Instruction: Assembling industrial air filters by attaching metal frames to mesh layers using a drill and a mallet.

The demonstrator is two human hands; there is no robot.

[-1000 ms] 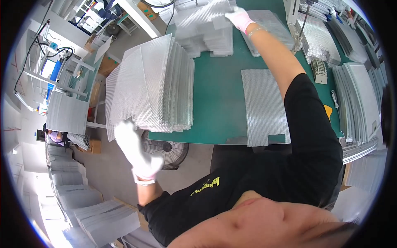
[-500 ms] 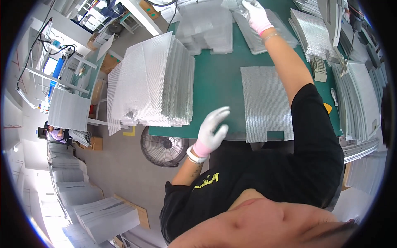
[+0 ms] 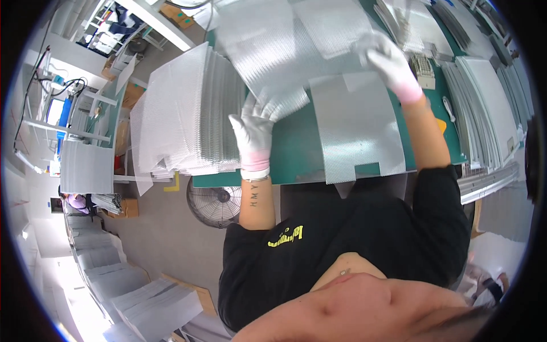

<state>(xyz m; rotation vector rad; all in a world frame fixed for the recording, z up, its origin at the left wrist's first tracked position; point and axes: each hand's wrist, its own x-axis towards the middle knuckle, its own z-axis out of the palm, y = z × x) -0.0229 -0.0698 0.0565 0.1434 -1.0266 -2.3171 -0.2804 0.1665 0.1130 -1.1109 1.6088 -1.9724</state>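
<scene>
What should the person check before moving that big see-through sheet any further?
1. Left hand grips the lifted sheet at its near edge: ok.
2. Right hand holds the sheet's other side: ok.
3. Flat sheet lies square on the green table: ok.
4. Stack of sheets on the left stays neat: not ok, it fans out over the table edge.
5. Only one sheet is lifted: cannot tell.
</scene>
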